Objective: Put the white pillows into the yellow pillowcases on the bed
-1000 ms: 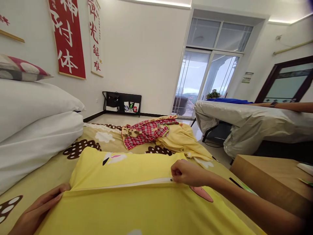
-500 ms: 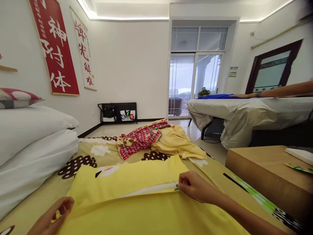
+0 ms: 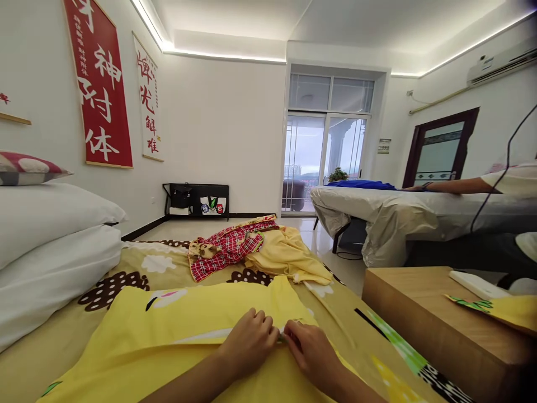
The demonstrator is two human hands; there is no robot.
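Note:
A yellow fabric cover (image 3: 138, 319) with a white, zipper-like strip (image 3: 201, 337) along its fold lies in front of me. My left hand (image 3: 251, 344) is closed at the right end of the strip, its fingertips hidden behind the knuckles. Right beside it, my right hand (image 3: 308, 350) pinches the cover at that same end. The two hands almost touch. Whether a zipper pull is between the fingers cannot be made out.
Beneath the cover spreads a patterned bed sheet (image 3: 157, 263). Beyond lie a red plaid cloth (image 3: 235, 249) and a pale yellow cloth (image 3: 289, 254). White pillows (image 3: 54, 224) are stacked left, a wooden box-like table (image 3: 406, 280) stands right. A person's arm (image 3: 457, 186) rests on a plastic-covered table (image 3: 390, 201).
My left hand has moved from the cover's left edge across to the right end of the strip, beside my right hand. The view has tilted up and shifted slightly right.

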